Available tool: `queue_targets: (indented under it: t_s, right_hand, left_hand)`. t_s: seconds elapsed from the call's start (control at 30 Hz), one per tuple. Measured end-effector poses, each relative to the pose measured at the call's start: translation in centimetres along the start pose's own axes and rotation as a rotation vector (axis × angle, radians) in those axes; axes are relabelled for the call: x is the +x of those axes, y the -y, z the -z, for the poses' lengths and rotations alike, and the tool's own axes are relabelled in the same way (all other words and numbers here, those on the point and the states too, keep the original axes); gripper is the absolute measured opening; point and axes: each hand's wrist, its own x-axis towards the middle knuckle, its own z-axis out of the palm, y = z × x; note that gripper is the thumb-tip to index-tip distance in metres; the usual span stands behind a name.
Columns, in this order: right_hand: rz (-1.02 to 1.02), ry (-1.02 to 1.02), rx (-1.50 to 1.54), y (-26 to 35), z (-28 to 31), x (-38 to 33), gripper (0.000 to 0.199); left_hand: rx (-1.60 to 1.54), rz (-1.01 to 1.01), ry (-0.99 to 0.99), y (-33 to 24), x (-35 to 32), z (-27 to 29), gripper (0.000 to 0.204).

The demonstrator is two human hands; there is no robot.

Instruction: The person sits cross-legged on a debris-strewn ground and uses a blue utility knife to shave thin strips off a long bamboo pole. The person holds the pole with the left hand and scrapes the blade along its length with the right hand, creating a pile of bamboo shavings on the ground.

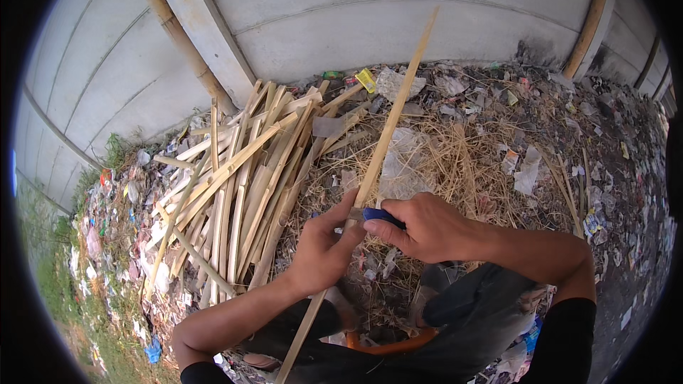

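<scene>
a long bamboo strip (388, 131) is gripped and worked with a blue-handled knife (380, 215) over littered ground.

the strip's long axis is run from the lower left, between the knees, up and away to the upper right toward the concrete wall (370, 21). it is clasped from the left by the left hand (324, 252), fingers curled around it, while the knife handle is clenched in the right hand (420, 227), pressed against the strip from the right. the blade cannot be made out. a heap of split bamboo slats (235, 185) is seen to the left.
</scene>
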Motion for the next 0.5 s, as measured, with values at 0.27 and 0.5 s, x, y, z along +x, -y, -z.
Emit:
queue_targets:
  t_s: [0.27,0.5]
  right_hand:
    - [-0.195,-0.434,-0.089,-5.0,2.6,3.0,0.061]
    - [-0.335,-0.521,-0.064,-8.0,5.2,-1.7,0.060]
  left_hand:
    - [0.084,-0.031,0.070,1.8,1.7,0.5,0.060]
    - [-0.099,0.091,0.236,3.6,-1.1,1.8,0.058]
